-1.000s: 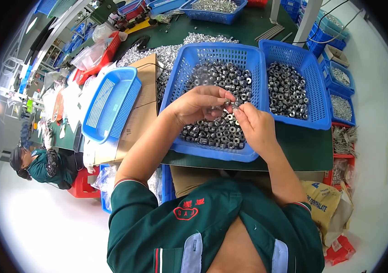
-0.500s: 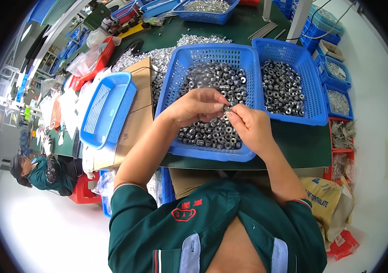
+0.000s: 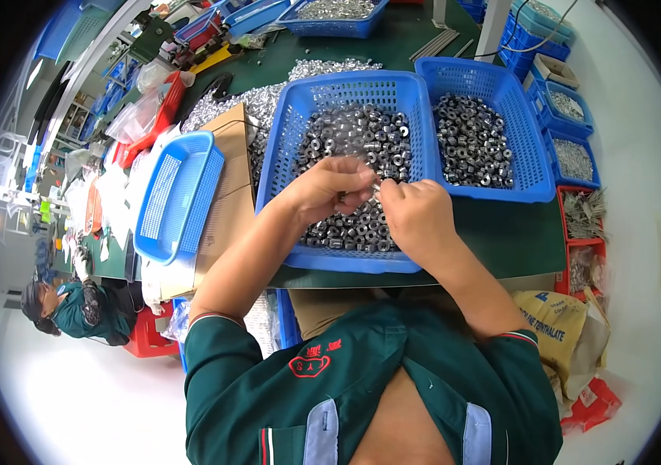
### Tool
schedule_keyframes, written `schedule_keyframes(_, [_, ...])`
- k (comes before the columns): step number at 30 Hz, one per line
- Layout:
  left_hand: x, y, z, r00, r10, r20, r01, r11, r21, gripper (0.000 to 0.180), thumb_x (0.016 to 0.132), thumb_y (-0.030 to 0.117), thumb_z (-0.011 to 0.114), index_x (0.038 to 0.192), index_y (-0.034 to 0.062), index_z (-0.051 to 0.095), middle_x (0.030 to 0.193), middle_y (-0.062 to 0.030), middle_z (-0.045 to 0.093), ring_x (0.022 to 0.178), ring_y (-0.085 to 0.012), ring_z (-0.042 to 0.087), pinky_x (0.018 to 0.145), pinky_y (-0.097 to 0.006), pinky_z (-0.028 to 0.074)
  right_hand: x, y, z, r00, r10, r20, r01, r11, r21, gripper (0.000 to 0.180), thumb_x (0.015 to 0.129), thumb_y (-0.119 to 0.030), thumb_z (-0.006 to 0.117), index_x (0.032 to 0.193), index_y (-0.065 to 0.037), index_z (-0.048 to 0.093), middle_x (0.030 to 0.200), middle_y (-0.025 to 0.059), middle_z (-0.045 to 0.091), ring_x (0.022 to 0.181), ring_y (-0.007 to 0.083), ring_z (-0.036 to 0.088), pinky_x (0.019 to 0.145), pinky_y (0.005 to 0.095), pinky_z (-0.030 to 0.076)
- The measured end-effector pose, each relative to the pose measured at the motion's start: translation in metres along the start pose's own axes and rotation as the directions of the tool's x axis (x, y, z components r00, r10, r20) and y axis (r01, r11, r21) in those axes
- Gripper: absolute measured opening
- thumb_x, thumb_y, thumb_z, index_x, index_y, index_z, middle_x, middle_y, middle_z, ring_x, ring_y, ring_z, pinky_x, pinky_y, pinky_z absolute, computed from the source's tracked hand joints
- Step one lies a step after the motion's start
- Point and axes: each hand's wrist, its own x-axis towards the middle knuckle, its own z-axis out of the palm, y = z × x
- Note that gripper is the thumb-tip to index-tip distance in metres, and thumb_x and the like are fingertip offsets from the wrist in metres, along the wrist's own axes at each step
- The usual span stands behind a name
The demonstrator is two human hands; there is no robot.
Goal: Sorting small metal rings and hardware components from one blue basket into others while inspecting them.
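My left hand [image 3: 329, 190] and my right hand [image 3: 419, 215] meet above a blue perforated basket [image 3: 268, 174] full of short dark metal bushings [image 3: 361, 230]. Between their fingertips sits a small shiny metal piece [image 3: 377, 187], mostly covered by the fingers, so its exact shape is hidden. Thumb and forefinger of each hand are pinched together at it. To the right, a second blue basket [image 3: 533, 159] holds more of the same bushings.
An upright-sided blue basket [image 3: 149, 203] rests on cardboard [image 3: 226, 186] at the left. Silvery small parts [image 3: 264, 105] are heaped behind it. Metal rods [image 3: 435, 44] lie at the back. Stacked bins [image 3: 574, 159] stand at the right; another person [image 3: 86, 306] sits far left.
My hands have shifted slightly left, and the right one has turned so its knuckles face up more. The whole view has also moved a little.
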Motion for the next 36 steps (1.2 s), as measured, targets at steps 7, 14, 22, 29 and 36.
schedule_keyframes(7, [-0.005,0.01,0.01,0.998,0.04,-0.046,-0.035,0.993,0.115,0.017,0.092,0.018,0.063,0.097,0.0024,0.059,0.077,-0.0053,0.06,0.058,-0.0081,0.048,0.047,-0.02,0.035,-0.002,0.001,0.002,0.989,0.148,0.031,-0.151,0.97,0.193,0.02,0.085,-0.014,0.063,0.071,-0.008,0.05,0.055,0.0113,0.055,0.051,0.0308,0.057,0.049,0.0429,0.043])
schedule_keyframes(14, [0.005,0.069,0.041,0.97,0.219,-0.111,-0.082,0.714,0.695,0.02,0.09,0.018,0.063,0.101,0.0019,0.063,0.079,-0.0001,0.061,0.062,-0.0049,0.049,0.054,-0.02,0.038,0.0,0.007,-0.002,0.96,0.275,0.052,-0.277,0.912,0.303,0.025,0.089,-0.024,0.06,0.071,-0.007,0.054,0.055,0.0133,0.058,0.051,0.0346,0.059,0.047,0.0462,0.043])
schedule_keyframes(22, [0.122,0.056,0.095,0.948,0.05,0.314,-0.316,0.266,0.911,0.024,0.085,0.017,0.066,0.106,0.0046,0.065,0.092,-0.0054,0.067,0.082,-0.0153,0.061,0.069,-0.03,0.05,-0.005,0.005,0.007,0.962,0.072,0.265,-0.087,0.995,0.043,0.02,0.086,-0.025,0.06,0.076,-0.007,0.06,0.056,0.0124,0.058,0.053,0.0322,0.06,0.05,0.0459,0.045])
schedule_keyframes(29, [0.203,0.002,0.112,0.924,-0.021,0.381,-0.378,-0.192,0.906,0.023,0.078,0.021,0.069,0.098,0.0106,0.071,0.088,-0.0105,0.07,0.084,-0.0265,0.067,0.075,-0.038,0.052,0.001,0.0,0.01,0.971,0.103,0.216,-0.135,0.981,0.137,0.025,0.083,-0.016,0.057,0.105,-0.005,0.062,0.094,0.0177,0.065,0.086,0.0375,0.063,0.069,0.0472,0.05])
schedule_keyframes(36, [0.179,0.028,0.108,0.869,0.255,0.425,-0.41,-0.113,0.905,0.022,0.079,0.018,0.068,0.1,0.0114,0.071,0.096,-0.0098,0.071,0.088,-0.0263,0.067,0.08,-0.037,0.052,0.003,0.003,-0.002,0.925,0.066,0.374,-0.084,0.996,0.031,0.016,0.087,-0.02,0.058,0.097,-0.007,0.061,0.072,0.0161,0.063,0.066,0.0356,0.063,0.059,0.046,0.049])
